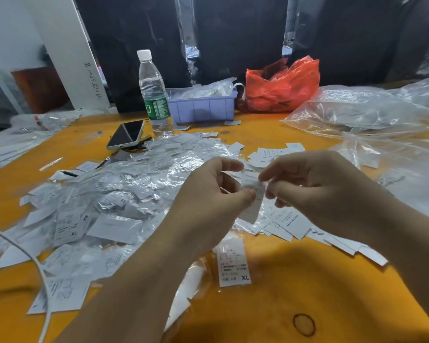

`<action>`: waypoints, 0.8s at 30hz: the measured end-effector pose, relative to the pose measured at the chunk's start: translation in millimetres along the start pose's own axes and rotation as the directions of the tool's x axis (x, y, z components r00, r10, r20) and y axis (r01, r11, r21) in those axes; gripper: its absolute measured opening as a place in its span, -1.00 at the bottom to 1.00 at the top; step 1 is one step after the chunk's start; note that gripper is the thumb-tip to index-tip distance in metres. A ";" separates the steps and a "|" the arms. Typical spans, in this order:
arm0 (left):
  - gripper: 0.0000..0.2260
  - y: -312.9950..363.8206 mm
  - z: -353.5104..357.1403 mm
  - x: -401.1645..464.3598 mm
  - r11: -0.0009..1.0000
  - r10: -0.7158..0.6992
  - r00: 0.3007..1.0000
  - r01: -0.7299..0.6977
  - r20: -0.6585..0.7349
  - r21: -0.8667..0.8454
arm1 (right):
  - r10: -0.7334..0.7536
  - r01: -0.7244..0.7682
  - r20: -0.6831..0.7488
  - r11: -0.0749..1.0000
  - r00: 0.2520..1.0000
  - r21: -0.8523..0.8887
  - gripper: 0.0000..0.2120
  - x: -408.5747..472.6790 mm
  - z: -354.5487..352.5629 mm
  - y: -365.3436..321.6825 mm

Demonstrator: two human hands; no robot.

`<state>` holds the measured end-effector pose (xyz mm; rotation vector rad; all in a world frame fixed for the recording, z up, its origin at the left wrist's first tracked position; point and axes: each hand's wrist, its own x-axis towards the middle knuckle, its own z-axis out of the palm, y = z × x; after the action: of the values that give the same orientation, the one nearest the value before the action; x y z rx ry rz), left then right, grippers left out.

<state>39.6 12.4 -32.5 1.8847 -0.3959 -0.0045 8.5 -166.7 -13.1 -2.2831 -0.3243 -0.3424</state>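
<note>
Above the orange table (295,280), both hands hold one small white printed label (253,194) in a clear sleeve. My left hand (213,191) pinches its left edge between thumb and fingers. My right hand (315,184) pinches its right edge. The label hangs down between the hands, blurred. A big heap of bagged white labels (104,201) marked XS and XL lies to the left. Loose labels (290,224) lie under the right hand. One XL label (233,264) lies alone near the table's front.
A water bottle (154,92), a phone (126,134) and a lilac plastic bin (203,107) stand at the back. A red plastic bag (282,85) sits behind the bin. Large clear bags (372,115) cover the right side. A white cable (30,258) crosses the left.
</note>
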 end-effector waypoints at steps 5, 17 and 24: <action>-0.64 3.7 9.5 -6.4 0.996 0.044 0.996 -0.049 0.081 0.069 | -0.038 -0.006 -0.125 0.943 0.991 -0.332 -0.75 -22.8 -14.0 -3.5; -0.88 24.8 53.2 -21.2 0.990 0.092 0.980 -0.109 0.178 0.087 | 0.261 -0.324 -0.193 0.795 0.946 -0.513 -0.51 -72.8 -52.5 24.0; -0.79 44.9 101.1 -9.3 0.923 0.235 0.949 -0.286 0.211 0.258 | 0.274 -0.369 -0.250 0.616 0.929 -0.696 -0.62 -79.5 -44.2 45.8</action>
<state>-1.1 -90.8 -28.1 2.1085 -0.8060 0.0692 -56.4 -239.4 -42.6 -3.0292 0.3834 -0.4787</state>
